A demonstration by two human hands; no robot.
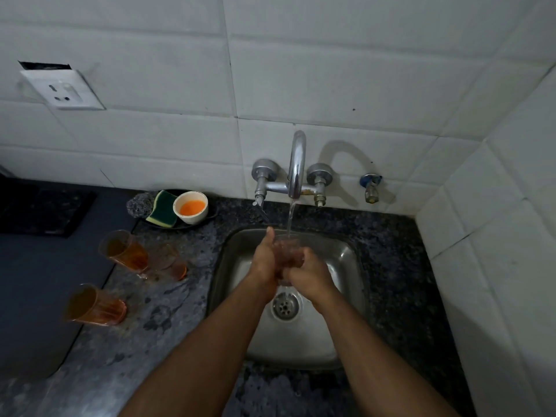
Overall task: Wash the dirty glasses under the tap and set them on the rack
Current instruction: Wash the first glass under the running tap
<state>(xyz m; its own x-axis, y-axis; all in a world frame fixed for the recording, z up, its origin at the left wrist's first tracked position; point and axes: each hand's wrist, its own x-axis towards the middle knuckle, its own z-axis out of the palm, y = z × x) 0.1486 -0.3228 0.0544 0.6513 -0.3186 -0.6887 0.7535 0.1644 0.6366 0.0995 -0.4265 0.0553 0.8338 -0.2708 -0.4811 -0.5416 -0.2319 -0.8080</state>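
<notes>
Holding one clear drinking glass [288, 251] under the running chrome tap [296, 164], my left hand [264, 260] and right hand [310, 270] clasped it, three amber-stained glasses [126, 251] waited unwashed on the speckled worktop [168, 341], no rack visible.

Four glasses show in all: one clear glass [287, 251] under the running water, and three orange-tinted ones on the tabletop [180, 311], namely a far glass [125, 251], a paler glass [168, 261] just beside it (hard to make out), and a near glass [93, 305]. Two hands: left hand [264, 260], right hand [310, 272]. One tap [296, 164], one sink [346, 257], one sponge [162, 209], one small bowl [191, 207], one wall socket [63, 90].
</notes>
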